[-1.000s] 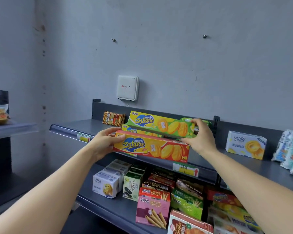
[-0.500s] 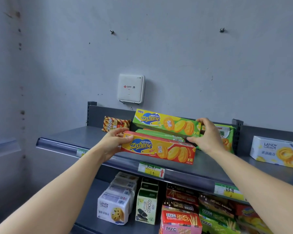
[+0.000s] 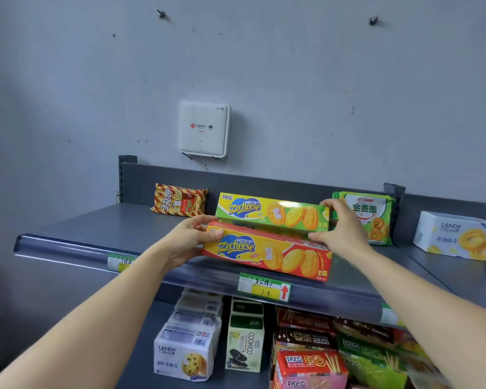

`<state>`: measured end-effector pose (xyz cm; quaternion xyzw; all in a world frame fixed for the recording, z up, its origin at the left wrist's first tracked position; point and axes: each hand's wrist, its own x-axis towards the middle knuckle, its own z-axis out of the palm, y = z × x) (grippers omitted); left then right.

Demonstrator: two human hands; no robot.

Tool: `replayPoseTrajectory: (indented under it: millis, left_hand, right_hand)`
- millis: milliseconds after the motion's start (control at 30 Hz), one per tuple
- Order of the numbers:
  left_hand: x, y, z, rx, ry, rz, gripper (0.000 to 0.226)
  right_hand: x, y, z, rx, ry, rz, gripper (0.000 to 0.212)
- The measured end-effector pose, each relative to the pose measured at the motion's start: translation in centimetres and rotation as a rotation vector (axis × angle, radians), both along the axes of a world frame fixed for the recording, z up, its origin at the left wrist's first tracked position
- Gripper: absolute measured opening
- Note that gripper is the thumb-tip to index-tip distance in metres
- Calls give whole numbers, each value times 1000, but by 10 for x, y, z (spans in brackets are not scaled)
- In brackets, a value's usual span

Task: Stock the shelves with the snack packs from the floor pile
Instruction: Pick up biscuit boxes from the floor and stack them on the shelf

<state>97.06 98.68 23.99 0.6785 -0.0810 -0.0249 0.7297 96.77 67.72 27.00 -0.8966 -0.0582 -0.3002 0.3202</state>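
Red box [image 3: 267, 252]: long flat carton, judged light and stiff, faces likely to dent, so best held at the short ends. It lies on the top shelf [image 3: 96, 228] near the front edge. Left hand [image 3: 185, 240] is curled round its left end. Right hand [image 3: 340, 228] is curled on the right end of the green box [image 3: 270, 210] just behind, thumb by the red box's top edge

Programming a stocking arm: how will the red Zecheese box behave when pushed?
Likely stiff: the red Zecheese box looks straight with left hand gripping one end. Being flat, it should slide on the shelf, not roll, maybe bumping the green Zecheese box behind.
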Motion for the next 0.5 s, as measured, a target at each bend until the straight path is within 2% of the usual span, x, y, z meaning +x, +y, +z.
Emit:
replayPoseTrajectory:
  millis: [133, 333, 433, 500]
  left_hand:
    - [5, 8, 3, 112, 25, -59, 59]
    - [7, 13, 3, 198, 31, -51, 69]
    - [4, 11, 4, 237, 12, -25, 57]
    - [3, 10, 3, 229, 14, 7, 59]
  right_hand:
    - [5, -3, -2, -8, 61, 45, 65]
    - [12, -10, 5, -17, 168, 121, 67]
    - [10, -13, 5, 7, 225, 176, 65]
    - [10, -15, 1, 47, 258, 214, 63]
